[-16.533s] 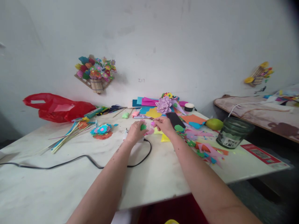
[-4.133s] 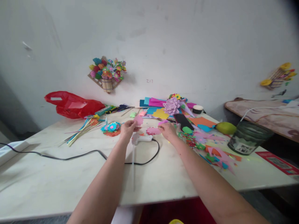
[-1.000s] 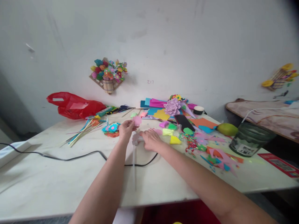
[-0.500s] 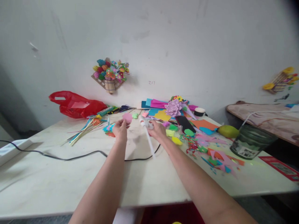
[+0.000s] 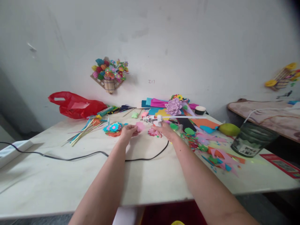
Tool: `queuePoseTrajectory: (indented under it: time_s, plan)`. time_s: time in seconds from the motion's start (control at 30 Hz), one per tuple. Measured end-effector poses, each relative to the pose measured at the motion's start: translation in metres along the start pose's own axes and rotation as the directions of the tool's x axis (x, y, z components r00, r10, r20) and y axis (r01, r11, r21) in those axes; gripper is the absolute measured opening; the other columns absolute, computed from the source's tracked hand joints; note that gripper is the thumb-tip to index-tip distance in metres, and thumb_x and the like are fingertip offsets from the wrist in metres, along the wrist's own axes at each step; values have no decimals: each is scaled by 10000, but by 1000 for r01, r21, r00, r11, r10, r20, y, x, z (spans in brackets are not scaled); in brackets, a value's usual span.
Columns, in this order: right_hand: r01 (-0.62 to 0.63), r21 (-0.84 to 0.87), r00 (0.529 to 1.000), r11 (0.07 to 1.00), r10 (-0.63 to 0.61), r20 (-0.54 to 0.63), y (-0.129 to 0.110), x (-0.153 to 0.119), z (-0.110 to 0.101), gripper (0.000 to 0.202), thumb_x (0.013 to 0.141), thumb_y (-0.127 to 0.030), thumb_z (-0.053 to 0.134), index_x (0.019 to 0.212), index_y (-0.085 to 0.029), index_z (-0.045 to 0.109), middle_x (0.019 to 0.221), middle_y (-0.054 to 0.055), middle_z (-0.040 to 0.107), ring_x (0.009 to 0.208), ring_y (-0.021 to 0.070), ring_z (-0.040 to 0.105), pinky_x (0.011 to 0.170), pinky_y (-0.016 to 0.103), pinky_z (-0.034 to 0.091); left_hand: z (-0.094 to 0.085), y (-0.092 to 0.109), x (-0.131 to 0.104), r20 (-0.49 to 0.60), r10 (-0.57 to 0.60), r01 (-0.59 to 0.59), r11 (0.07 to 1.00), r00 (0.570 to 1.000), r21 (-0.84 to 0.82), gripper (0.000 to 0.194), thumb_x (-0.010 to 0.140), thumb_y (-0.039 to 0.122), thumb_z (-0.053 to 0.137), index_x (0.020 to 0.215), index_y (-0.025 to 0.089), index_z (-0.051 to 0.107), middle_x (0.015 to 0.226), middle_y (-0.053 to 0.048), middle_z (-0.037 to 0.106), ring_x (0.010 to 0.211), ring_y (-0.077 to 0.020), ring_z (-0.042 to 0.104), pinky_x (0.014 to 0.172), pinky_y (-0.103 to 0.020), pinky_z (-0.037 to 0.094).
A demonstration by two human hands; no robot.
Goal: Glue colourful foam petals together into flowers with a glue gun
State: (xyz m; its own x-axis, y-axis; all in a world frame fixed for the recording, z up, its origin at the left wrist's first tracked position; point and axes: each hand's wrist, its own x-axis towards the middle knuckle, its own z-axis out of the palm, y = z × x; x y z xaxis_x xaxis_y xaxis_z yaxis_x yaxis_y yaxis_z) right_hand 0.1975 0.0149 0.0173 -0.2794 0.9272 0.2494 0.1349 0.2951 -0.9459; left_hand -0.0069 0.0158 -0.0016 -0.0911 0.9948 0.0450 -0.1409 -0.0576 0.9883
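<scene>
A round pink craft-foam piece (image 5: 140, 126) is pinched between the fingertips of my left hand (image 5: 128, 132). To the left of that hand lie layered blue flower cutouts (image 5: 114, 127) with orange ones beneath. My right hand (image 5: 165, 130) has its fingers stretched out over a pink flower cutout (image 5: 153, 132); whether they touch it I cannot tell. Just beyond those fingers is a white glue gun (image 5: 159, 119), its tip to the left and a long glue stick (image 5: 182, 117) sticking out to the right. My hand partly hides the gun's handle.
A black cord (image 5: 93, 153) crosses the table from a white power strip (image 5: 14, 151). A red plastic bag (image 5: 77, 106), thin sticks (image 5: 85, 132) and scissors (image 5: 125, 108) are behind on the left. Foam sheets (image 5: 161, 103), scraps (image 5: 220, 159) and a glass jar (image 5: 253, 139) occupy the right.
The glue gun has turned, its stick now pointing right instead of toward me. My right hand has loosened from it, uncovering the pink flower. My left hand moved right with the pink piece.
</scene>
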Motion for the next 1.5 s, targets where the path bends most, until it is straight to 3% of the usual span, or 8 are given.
queuePoseTrajectory:
  time_s: [0.17, 0.57, 0.87, 1.07, 1.27, 1.5]
  plan:
    - [13, -101, 996, 995, -4, 90, -6, -4, -7, 284, 674, -432, 591, 708, -155, 540, 590, -5, 602, 331, 44, 367, 331, 191, 295, -3, -3, -2, 70, -61, 64, 997, 996, -40, 251, 538, 263, 735, 645, 115, 562, 611, -45, 633, 576, -119, 609, 600, -232, 497]
    - [3, -325, 988, 946, 48, 149, -19, -11, -17, 385, 754, -492, 490, 570, -161, 558, 425, -10, 511, 341, 73, 383, 419, 222, 352, -9, -8, 2, 155, -97, 101, 995, 983, -18, 225, 587, 280, 720, 672, 131, 575, 642, -43, 646, 589, -109, 602, 613, -224, 483]
    - [-18, -392, 988, 920, 77, 135, -15, -6, -18, 382, 753, -503, 498, 643, -139, 539, 599, 23, 609, 326, 43, 382, 371, 191, 339, -9, -7, 3, 93, -93, 93, 996, 991, 8, 301, 507, 301, 761, 671, 116, 589, 612, -32, 632, 547, -102, 573, 580, -216, 466]
    - [-30, -414, 989, 910, 88, 120, -19, -9, -16, 372, 751, -503, 501, 690, -138, 543, 570, 11, 586, 329, 44, 383, 356, 181, 321, -6, -4, 0, 64, -91, 91, 996, 994, 9, 273, 506, 286, 757, 646, 121, 590, 599, -28, 632, 557, -113, 582, 592, -225, 470]
    - [-37, -460, 988, 887, 100, 113, -25, -12, -14, 361, 750, -497, 500, 668, -147, 529, 423, -38, 464, 332, 57, 379, 365, 180, 312, -5, -2, -1, 54, -89, 88, 996, 995, 9, 278, 507, 286, 756, 655, 119, 591, 601, -28, 635, 559, -114, 586, 600, -226, 467]
    - [-63, -500, 989, 864, 121, 85, -22, -10, -12, 360, 733, -513, 509, 662, -160, 500, 447, -43, 450, 333, 61, 378, 356, 189, 300, -7, -5, 1, 74, -73, 73, 997, 995, 3, 294, 490, 291, 764, 647, 113, 591, 593, -36, 635, 546, -115, 585, 596, -229, 467]
